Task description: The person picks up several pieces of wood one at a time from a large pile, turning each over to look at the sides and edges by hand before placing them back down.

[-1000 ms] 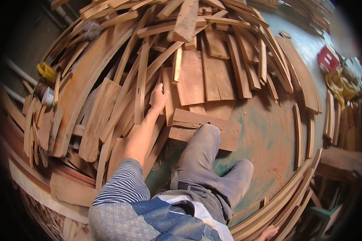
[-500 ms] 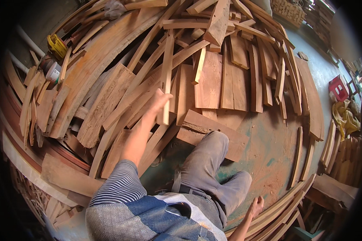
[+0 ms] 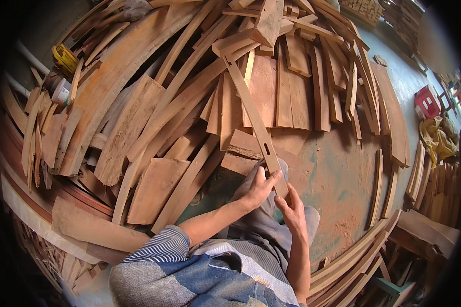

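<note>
A long wooden slat (image 3: 252, 110) slants away from me above my lap, with slots cut through it toward each end. My left hand (image 3: 264, 188) is closed around its left side near the close end. At that same end my right hand (image 3: 293, 208) grips the right edge, thumb on top. The far tip of the slat overlaps the heap of loose boards. Under it a short board with a rough, split edge (image 3: 241, 149) lies by my knee.
Stacked planks (image 3: 295, 100) stand ahead, topped by a thick wood block (image 3: 269, 23). A broad plank (image 3: 123, 66) runs along the left, near a yellow tool (image 3: 65, 60) and a white tub (image 3: 61, 92). Long strips (image 3: 351, 261) lie at lower right; a red crate (image 3: 428, 106) stands farther off.
My left hand has brought the slat down and right from the heap to above my lap. The right hand has come up from the lower right and taken hold of its near end.
</note>
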{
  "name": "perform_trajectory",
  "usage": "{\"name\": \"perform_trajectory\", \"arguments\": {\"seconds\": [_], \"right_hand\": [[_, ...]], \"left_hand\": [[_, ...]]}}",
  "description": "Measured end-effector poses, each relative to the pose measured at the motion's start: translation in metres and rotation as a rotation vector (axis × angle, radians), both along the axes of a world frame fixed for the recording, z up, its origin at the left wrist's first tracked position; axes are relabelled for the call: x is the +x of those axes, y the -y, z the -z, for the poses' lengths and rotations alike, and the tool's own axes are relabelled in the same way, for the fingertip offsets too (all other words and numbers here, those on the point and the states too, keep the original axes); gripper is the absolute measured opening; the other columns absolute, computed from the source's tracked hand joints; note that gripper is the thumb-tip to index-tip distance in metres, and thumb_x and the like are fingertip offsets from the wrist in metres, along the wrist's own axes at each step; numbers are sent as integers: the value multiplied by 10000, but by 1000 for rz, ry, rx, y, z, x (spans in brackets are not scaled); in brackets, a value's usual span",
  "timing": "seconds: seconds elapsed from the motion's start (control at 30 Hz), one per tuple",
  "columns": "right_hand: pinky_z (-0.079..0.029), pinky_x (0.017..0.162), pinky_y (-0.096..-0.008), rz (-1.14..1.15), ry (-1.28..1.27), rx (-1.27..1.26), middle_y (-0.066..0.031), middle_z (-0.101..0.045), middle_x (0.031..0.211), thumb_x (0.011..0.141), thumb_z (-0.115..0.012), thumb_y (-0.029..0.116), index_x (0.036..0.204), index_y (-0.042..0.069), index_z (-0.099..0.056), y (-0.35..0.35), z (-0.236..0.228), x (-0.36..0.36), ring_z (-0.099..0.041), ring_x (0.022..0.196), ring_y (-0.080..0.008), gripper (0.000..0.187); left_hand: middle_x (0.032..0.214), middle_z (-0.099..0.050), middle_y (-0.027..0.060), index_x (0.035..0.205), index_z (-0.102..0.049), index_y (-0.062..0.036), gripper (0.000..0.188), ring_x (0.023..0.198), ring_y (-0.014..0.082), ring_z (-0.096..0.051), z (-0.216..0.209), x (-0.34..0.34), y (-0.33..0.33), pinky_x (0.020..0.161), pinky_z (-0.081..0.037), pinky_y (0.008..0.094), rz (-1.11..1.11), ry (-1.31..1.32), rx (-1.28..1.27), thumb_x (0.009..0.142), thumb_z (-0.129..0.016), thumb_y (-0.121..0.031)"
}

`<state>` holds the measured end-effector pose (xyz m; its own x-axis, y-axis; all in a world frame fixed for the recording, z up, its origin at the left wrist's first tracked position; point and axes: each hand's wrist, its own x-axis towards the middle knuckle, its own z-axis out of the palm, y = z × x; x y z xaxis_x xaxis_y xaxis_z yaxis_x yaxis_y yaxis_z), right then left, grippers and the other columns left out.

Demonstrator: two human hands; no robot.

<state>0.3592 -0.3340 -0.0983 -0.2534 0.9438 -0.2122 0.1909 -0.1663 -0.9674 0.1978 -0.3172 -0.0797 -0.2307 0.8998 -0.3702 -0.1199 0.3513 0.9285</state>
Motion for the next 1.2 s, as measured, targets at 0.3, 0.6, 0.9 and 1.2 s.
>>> {"name": "perform_trajectory", "arguments": {"seconds": [0.3, 0.6, 0.9, 1.2], "right_hand": [[-445, 599, -231, 120, -192, -193, -5, -616, 854, 915, -708, 164, 1324, -42, -582, 17, -24, 18, -549, 703, -80, 475], [-445, 404, -305, 327, -668, -651, -147, -648, 798, 887, -620, 474, 1082, 44, -622, 73, -23, 87, -592, 548, -195, 472], [-439, 386, -271, 688, -452, -543, -119, -670, 718, 928, -591, 532, 1066, 74, -622, 124, 13, 177, -558, 448, -165, 480], [-350, 351, -236, 1018, -321, -532, -48, -618, 672, 994, -545, 447, 960, 105, -626, 208, -20, 256, -520, 452, -126, 353]], "left_hand": [[804, -657, -44, 1087, -608, -125, 375, 554, 18, -542, 31, -35, -42, 514, -485, 192, 43, 480, -77, 911, -733, -432], [1021, -699, -3, 1113, -655, -157, 289, 995, 150, -649, 41, -80, -130, 887, -517, 333, -34, 980, 340, 975, -649, -411], [1127, -678, 50, 1224, -604, -66, 296, 1070, 199, -643, 94, 16, -107, 999, -507, 378, 108, 1058, 120, 981, -663, -223], [1056, -657, -12, 1167, -615, -91, 298, 1030, 139, -620, 138, 111, -41, 959, -491, 321, 265, 1030, -215, 921, -749, -193]]}}
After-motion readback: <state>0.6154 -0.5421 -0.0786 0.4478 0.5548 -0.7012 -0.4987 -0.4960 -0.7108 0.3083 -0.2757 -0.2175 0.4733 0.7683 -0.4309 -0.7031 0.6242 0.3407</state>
